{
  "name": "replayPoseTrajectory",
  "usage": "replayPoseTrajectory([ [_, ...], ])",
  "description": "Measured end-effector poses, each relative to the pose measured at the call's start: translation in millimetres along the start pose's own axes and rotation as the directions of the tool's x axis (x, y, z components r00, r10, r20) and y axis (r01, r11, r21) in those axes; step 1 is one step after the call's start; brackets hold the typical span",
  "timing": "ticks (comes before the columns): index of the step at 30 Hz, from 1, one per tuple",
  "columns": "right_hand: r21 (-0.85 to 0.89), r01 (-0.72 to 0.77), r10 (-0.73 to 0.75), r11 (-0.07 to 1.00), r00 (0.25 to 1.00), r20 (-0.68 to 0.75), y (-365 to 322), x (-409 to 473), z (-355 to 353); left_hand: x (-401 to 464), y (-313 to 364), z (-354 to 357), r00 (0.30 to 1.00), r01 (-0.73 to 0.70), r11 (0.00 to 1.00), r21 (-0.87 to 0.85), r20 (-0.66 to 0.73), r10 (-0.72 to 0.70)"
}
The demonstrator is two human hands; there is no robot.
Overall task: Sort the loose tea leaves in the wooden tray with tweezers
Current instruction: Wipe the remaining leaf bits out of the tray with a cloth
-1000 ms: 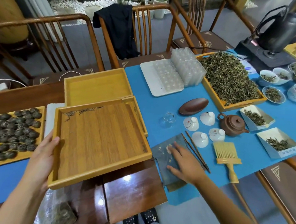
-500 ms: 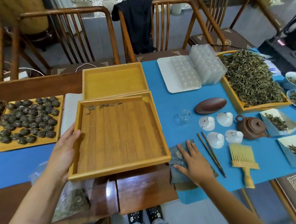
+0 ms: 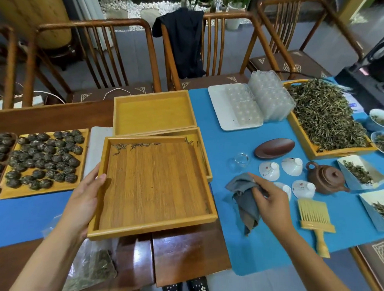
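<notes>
Right hand [image 3: 270, 203] has lifted the grey cloth [image 3: 242, 199] — grip pinching it; left hand [image 3: 83, 203] clasps tray [image 3: 151, 229] edge

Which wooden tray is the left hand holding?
The near bamboo-slatted wooden tray, almost bare with a few tea leaves along its far edge; the left hand grips its left rim. The others sit untouched.

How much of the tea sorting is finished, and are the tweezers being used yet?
Not far along. Done: the near wooden tray is almost bare, with a few loose tea leaves along its far edge. In hand: the left hand holds that tray's left edge, and the right hand lifts a grey cloth, not tweezers. Left: the big heap of tea leaves in the far tray looks unsorted.
</notes>
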State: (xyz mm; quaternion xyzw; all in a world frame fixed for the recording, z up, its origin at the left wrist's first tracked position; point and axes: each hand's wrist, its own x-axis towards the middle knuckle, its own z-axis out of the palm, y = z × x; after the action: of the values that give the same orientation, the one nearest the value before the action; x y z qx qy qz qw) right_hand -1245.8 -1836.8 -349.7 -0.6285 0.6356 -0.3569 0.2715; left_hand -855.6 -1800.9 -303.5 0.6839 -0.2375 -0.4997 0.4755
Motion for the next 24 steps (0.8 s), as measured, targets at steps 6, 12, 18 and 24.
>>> replayPoseTrajectory([
  [6,0.144,0.186,-0.203,0.972,0.972,0.115,-91,35,3,-1,17,5,0.999,-0.019,1.000,0.022,0.042,0.018],
  [12,0.120,0.400,-0.417,0.908,0.888,0.195,-159,53,76,-3,31,12,0.997,-0.047,0.999,0.018,0.065,0.046],
  [18,-0.001,0.513,-0.484,0.859,0.812,0.327,-192,52,143,-1,29,10,0.994,-0.068,0.993,0.101,0.089,0.059],
  [24,-0.142,0.472,-0.387,0.870,0.833,0.395,-202,67,178,0,26,8,0.996,-0.075,0.983,0.165,0.052,0.067],
])
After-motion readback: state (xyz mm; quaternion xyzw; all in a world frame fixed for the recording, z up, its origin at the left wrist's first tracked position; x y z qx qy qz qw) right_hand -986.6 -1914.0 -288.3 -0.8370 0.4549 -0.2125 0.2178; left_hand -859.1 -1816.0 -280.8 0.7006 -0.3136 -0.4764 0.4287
